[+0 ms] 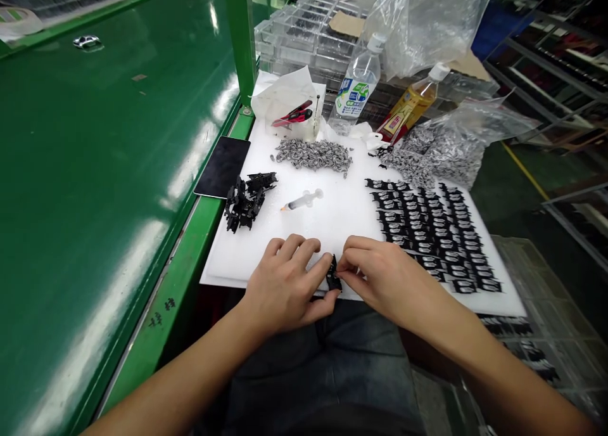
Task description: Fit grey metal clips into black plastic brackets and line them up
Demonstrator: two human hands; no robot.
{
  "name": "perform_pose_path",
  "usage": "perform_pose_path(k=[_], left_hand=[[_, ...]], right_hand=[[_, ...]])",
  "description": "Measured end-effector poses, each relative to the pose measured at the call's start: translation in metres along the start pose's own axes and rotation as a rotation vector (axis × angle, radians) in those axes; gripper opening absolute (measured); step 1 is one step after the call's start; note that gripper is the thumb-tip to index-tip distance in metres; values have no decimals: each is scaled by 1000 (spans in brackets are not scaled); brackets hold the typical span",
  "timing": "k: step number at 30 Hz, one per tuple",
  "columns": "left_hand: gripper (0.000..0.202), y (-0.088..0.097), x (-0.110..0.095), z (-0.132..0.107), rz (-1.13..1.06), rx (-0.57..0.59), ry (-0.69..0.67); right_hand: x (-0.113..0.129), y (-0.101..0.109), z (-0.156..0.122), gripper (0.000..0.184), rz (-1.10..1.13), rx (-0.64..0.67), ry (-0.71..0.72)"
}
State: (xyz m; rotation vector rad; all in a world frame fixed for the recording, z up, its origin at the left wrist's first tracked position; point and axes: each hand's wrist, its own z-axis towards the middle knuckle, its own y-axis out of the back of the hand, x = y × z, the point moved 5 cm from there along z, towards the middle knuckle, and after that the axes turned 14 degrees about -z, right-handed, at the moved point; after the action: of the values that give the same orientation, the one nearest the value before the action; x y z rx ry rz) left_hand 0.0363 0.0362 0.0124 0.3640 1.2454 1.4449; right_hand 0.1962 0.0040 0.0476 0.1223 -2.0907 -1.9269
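Note:
Near the front edge of the white foam board [304, 236], my left hand [287, 284] grips a small black plastic part [334, 276] between thumb and forefinger. From the other side my right hand [380, 272] is pinched at this part; what its fingertips hold, if anything, is too small to make out. A syringe [304, 199] with an orange tip lies beyond my hands. At the left is a jumbled pile of black plastic parts [244, 201]. Rows of black parts with silvery pieces [434, 230] on them cover the right side. Small grey metal pieces [313, 154] are heaped at the back.
A dark tablet [222, 166] rests on the green frame at the left, beside a green conveyor belt [95, 170]. Behind stand a clear bottle [358, 84], an amber drink bottle [411, 106], a plastic bag of metal pieces [446, 147] and stacked clear trays [304, 37].

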Motion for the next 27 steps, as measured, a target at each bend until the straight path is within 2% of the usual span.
perform_pose_path(k=[7,11,14,17,19,21,24,27], left_hand=[[47,0,-1,0,8,-5,-11],[47,1,0,0,15,-3,-3],[47,0,0,0,7,6,-3],[47,1,0,0,-3,0,-13],[45,3,1,1,-7,-9,-17],[43,4,2,1,-9,-25,-28],[41,6,2,2,-14,-59,-56],[39,6,2,3,-18,-60,-59]], right_hand=[[1,-2,-1,15,4,-22,8],[-8,12,-8,7,150,-50,-12],[-50,39,-6,17,197,-158,-132],[-126,64,2,21,1,-338,-380],[-178,67,11,17,-91,-319,-520],[-218,68,17,15,-142,-328,-586],[-249,60,25,17,-183,-301,-585],[-252,50,32,20,-207,-277,-513]])
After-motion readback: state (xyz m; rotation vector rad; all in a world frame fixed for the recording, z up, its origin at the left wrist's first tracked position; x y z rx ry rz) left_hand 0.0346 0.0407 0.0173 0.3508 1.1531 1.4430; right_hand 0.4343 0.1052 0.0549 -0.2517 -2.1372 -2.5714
